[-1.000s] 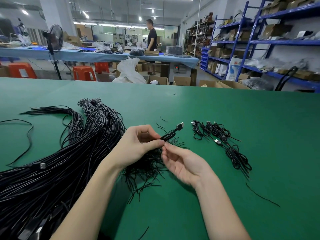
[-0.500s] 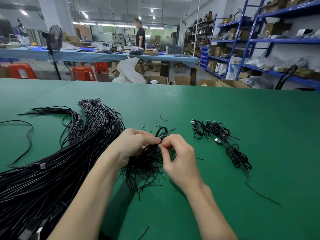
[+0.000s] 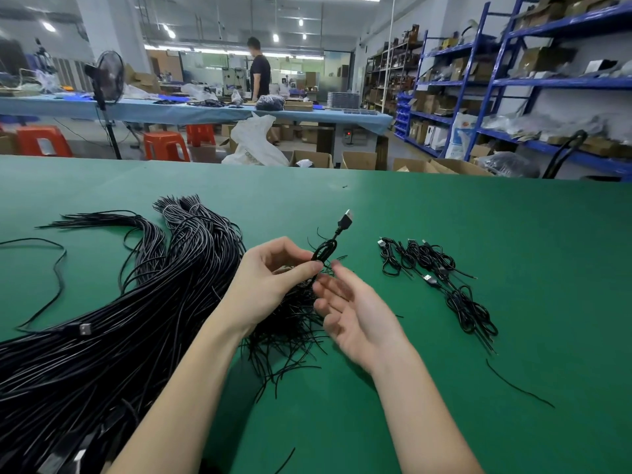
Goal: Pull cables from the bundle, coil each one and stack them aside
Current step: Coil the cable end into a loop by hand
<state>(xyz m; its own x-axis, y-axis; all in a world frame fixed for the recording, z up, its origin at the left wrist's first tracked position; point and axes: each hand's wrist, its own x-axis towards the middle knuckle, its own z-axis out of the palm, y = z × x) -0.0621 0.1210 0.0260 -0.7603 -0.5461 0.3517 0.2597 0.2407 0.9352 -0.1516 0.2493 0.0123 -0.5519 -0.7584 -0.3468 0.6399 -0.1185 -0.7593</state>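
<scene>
- I've got one coiled cable (image 3: pixel 323 253) pinched in my left hand (image 3: pixel 273 278), plug up; not stacked yet.
- Right hand (image 3: pixel 355 313) just beside it, palm up, fingers loose, holding nothing.
- Right of the grip: small stack (image 3: pixel 441 278) of finished coils.
- Left of it: the bundle (image 3: pixel 113 319), still large. Most work remains, I reckon.

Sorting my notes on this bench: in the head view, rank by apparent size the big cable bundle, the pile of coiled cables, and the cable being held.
1. Big cable bundle, by far.
2. Pile of coiled cables.
3. Held cable, pinched by the left hand.
</scene>
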